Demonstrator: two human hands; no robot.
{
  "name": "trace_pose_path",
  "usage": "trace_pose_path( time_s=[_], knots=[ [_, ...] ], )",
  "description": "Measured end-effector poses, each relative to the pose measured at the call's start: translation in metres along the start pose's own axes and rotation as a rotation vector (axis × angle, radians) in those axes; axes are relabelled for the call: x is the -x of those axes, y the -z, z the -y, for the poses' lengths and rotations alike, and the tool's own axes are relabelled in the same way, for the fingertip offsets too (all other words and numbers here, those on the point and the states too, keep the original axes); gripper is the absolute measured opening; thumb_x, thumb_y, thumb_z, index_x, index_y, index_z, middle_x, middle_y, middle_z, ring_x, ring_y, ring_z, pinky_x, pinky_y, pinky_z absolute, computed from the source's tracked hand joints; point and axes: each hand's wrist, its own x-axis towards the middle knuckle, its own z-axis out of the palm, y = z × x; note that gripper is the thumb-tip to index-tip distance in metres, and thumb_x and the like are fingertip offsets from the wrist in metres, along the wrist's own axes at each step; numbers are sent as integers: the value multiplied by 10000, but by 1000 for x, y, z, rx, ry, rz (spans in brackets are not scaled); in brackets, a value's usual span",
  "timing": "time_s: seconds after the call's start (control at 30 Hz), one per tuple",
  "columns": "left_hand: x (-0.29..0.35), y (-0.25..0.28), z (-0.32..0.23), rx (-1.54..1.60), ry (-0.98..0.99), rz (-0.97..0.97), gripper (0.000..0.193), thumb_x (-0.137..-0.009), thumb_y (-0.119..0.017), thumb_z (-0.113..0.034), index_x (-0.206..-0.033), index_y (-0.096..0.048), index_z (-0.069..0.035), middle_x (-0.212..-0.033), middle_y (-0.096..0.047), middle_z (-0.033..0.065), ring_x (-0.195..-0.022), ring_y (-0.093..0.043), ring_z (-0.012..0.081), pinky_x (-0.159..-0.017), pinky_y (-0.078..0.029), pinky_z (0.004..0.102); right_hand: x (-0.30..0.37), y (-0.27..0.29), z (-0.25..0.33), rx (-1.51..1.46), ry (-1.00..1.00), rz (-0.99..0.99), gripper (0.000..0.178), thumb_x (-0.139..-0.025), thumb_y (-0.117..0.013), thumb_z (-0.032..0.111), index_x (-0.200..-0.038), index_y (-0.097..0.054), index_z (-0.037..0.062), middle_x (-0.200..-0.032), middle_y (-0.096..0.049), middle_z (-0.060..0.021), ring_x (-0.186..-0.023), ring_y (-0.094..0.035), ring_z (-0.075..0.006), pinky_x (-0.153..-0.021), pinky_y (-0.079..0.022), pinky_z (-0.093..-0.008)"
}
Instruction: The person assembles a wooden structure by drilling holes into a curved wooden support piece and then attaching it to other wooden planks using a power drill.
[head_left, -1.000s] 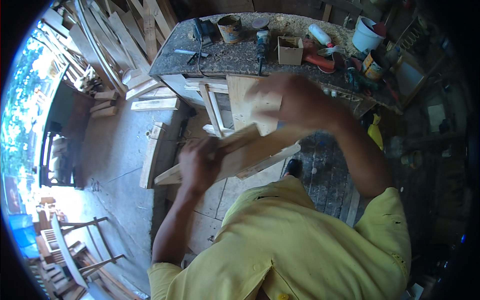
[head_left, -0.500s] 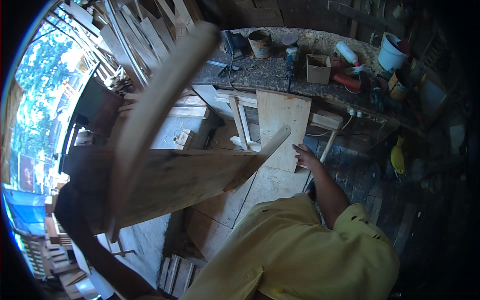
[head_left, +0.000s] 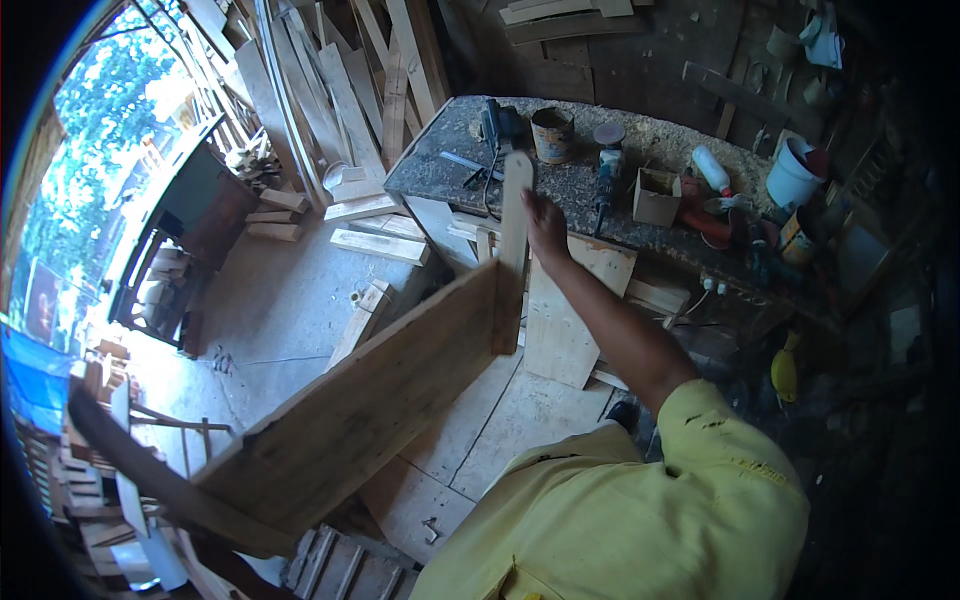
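Note:
A wooden assembly hangs before me at a slant: a long wide board (head_left: pixel 350 420) with a rounded slat fixed across each end. The far end slat (head_left: pixel 512 240) stands nearly upright. My right hand (head_left: pixel 547 228) is at its right edge near the top, fingers closed against it; part of the grip is hidden. The near end slat (head_left: pixel 170 480) lies at the lower left, with its rounded tip to the left. My left forearm shows below this slat, while the left hand itself is hidden behind the wood.
Ahead stands a workbench (head_left: pixel 430 185) with power tools, a rusty can (head_left: pixel 552 135), a small cardboard box (head_left: pixel 656 196) and a white bucket (head_left: pixel 795 170). A loose panel (head_left: pixel 575 320) leans against it. Planks (head_left: pixel 350 90) stand at the back left. Lumber lies on the floor.
The assembly has swung down and its far end slat has turned upright, away from me. My right hand has risen from beside the leaning panel to that slat. My view has shifted too.

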Motion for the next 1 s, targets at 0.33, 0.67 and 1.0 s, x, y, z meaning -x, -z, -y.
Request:
trace_pose_path(
  time_s=[0.33, 0.67, 1.0],
  knots=[
    [293, -53, -51, 307, 655, 333, 211, -909, -657, -31, -1106, -651, 45, -1040, -668, 122, -952, -598, 211, -862, -477, 335, -194, 7, 99, 134, 392, 14, 610, -943, -531, 610, -958, -681, 19, -868, -694, -198, -879, -688, -364, -749, -508, -435],
    [366, -132, -259, 109, 722, 697, 314, -806, -776, -6, -1099, -668, 30, -1099, -681, 144, -1001, -625, 219, -888, -497, 393, -310, 17, 36, 75, 433, -17, 543, -949, -545, 572, -948, -678, 46, -865, -698, -179, -856, -676, -386, -751, -514, -457],
    [247, -197, -448, 767, 415, 371, 1034, -758, -774, -544, -1480, -247, -26, -1260, -568, 170, -1183, -553, 303, -1029, -455, 443, -329, 32, 23, 26, 305, 48, 471, -955, -566, 511, -980, -662, 51, -929, -693, -212, -932, -663, -414, -792, -509, -484]
  ],
)
